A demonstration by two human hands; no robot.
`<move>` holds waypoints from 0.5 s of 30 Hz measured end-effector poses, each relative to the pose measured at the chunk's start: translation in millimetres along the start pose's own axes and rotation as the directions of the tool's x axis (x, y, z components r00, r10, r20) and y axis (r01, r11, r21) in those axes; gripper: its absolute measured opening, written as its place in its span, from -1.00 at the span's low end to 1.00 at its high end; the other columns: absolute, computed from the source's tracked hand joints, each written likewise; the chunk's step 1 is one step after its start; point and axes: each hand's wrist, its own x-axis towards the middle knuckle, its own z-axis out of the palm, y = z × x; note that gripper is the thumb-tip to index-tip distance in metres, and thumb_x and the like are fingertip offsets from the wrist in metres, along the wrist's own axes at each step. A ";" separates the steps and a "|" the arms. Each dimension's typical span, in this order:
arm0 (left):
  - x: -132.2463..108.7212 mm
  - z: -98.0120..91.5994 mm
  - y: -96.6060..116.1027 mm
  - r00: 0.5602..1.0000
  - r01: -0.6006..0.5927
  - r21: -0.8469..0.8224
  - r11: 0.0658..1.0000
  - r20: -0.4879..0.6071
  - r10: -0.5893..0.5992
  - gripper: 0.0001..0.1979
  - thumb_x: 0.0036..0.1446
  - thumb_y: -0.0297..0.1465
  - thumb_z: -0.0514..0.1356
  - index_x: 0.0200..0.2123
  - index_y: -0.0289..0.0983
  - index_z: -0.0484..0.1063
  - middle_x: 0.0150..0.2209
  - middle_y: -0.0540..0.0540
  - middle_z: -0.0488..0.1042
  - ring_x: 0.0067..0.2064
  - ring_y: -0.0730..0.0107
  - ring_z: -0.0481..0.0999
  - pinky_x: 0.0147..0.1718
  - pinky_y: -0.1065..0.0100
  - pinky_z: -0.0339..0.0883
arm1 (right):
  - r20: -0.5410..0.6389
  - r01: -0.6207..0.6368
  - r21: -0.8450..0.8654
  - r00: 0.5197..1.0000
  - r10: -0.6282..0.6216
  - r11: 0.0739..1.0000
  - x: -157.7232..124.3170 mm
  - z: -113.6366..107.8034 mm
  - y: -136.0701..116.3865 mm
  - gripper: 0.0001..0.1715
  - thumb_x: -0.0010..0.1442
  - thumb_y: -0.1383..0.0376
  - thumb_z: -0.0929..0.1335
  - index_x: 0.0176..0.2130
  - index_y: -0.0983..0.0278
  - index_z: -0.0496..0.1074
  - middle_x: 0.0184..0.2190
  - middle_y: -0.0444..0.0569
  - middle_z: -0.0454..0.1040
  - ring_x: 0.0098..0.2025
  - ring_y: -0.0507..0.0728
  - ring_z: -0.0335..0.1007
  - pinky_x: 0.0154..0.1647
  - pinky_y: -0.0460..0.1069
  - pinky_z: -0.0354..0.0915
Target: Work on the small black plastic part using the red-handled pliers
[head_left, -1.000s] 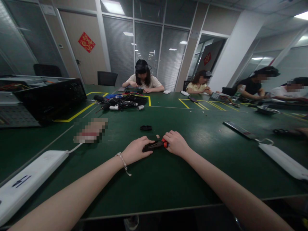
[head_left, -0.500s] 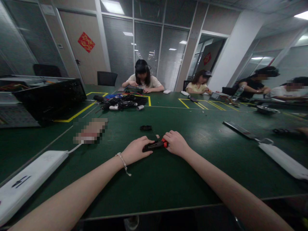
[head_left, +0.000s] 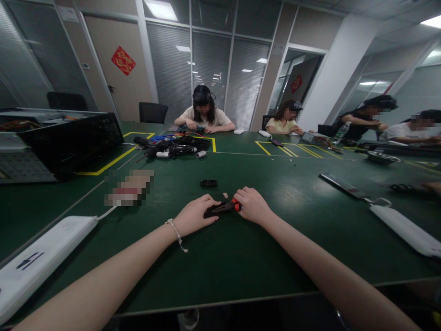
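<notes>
My right hand [head_left: 253,205] is closed around the red handles of a pair of needle-nose pliers [head_left: 225,208], whose dark jaws point left. My left hand [head_left: 197,214] grips a small black part [head_left: 208,212] between thumb and fingers, right at the jaw tips. The jaws touch or overlap this part; exactly how they meet cannot be made out. Just beyond the pliers lies a small pale scrap [head_left: 225,195] on the green table. Farther off rests another small black piece [head_left: 208,183], apart from both hands.
A white power bank-like block [head_left: 48,262] with a cable lies at left, another white block [head_left: 406,230] at right. An open computer case [head_left: 72,142] stands far left. Cables and tools [head_left: 172,147] are heaped ahead. Several people sit across the green table [head_left: 220,276].
My hands and the pliers hold nearly the same place. Across the table, the co-worker's hand has shifted slightly.
</notes>
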 end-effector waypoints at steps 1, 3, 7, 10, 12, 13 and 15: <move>0.1 -0.3 0.6 1.000 0.005 0.002 1.000 0.001 -0.005 -0.59 0.03 -0.28 0.14 -0.01 -0.12 0.23 -0.13 -0.01 0.27 -0.25 0.38 0.35 -0.30 0.37 0.26 | 0.000 0.001 0.001 1.000 -0.001 1.000 0.3 0.0 -0.1 -0.85 -0.06 0.35 0.27 -0.37 0.32 0.33 -0.36 -0.01 0.35 -0.32 0.10 0.13 -0.33 -0.04 0.02; 0.3 -0.7 1.5 1.000 0.013 0.006 1.000 0.004 -0.013 -0.59 0.03 -0.27 0.14 -0.01 -0.12 0.23 -0.14 -0.01 0.28 -0.26 0.37 0.35 -0.32 0.37 0.26 | 0.003 0.002 0.002 1.000 -0.002 1.000 0.9 0.1 -0.4 -0.84 -0.06 0.36 0.28 -0.36 0.32 0.33 -0.36 -0.01 0.36 -0.32 0.10 0.13 -0.33 -0.04 0.02; 0.8 -0.5 1.0 1.000 0.016 0.009 1.000 0.005 -0.016 -0.59 0.04 -0.27 0.14 0.00 -0.13 0.23 -0.17 -0.01 0.29 -0.28 0.38 0.35 -0.34 0.38 0.26 | 0.000 0.008 0.002 1.000 -0.008 1.000 1.4 -0.1 -0.7 -0.83 -0.05 0.35 0.28 -0.35 0.33 0.33 -0.36 -0.01 0.36 -0.32 0.10 0.13 -0.33 -0.04 0.02; 0.7 -0.1 -0.2 1.000 0.006 0.008 1.000 0.011 -0.006 -0.58 0.04 -0.27 0.14 0.00 -0.13 0.22 -0.17 -0.01 0.29 -0.28 0.39 0.36 -0.34 0.38 0.27 | -0.006 0.005 -0.002 1.000 -0.005 1.000 1.2 -0.2 -0.7 -0.84 -0.05 0.35 0.28 -0.35 0.32 0.33 -0.36 -0.01 0.36 -0.33 0.09 0.13 -0.34 -0.04 0.03; 0.5 0.1 -0.4 1.000 0.001 0.006 1.000 0.011 -0.001 -0.59 0.04 -0.27 0.13 0.00 -0.13 0.22 -0.16 -0.01 0.28 -0.27 0.38 0.36 -0.33 0.37 0.27 | -0.006 0.002 -0.007 1.000 -0.002 1.000 0.9 0.1 -0.5 -0.85 -0.05 0.35 0.28 -0.36 0.32 0.33 -0.36 -0.01 0.36 -0.33 0.10 0.13 -0.34 -0.04 0.03; 0.4 0.2 -0.4 1.000 -0.003 0.006 1.000 0.007 0.003 -0.59 0.04 -0.27 0.13 -0.01 -0.13 0.23 -0.15 -0.02 0.28 -0.27 0.38 0.36 -0.32 0.36 0.27 | -0.006 0.001 -0.009 1.000 -0.001 1.000 0.8 0.4 -0.4 -0.84 -0.05 0.35 0.28 -0.36 0.32 0.33 -0.36 -0.01 0.36 -0.32 0.10 0.13 -0.34 -0.04 0.02; 0.2 0.4 -0.2 1.000 -0.015 0.004 1.000 -0.007 0.016 -0.60 0.04 -0.28 0.14 -0.01 -0.14 0.23 -0.12 -0.02 0.28 -0.23 0.36 0.36 -0.28 0.35 0.27 | -0.006 0.002 -0.015 1.000 -0.002 1.000 0.6 1.0 0.0 -0.84 -0.06 0.35 0.28 -0.36 0.31 0.33 -0.36 -0.01 0.36 -0.32 0.10 0.13 -0.33 -0.03 0.02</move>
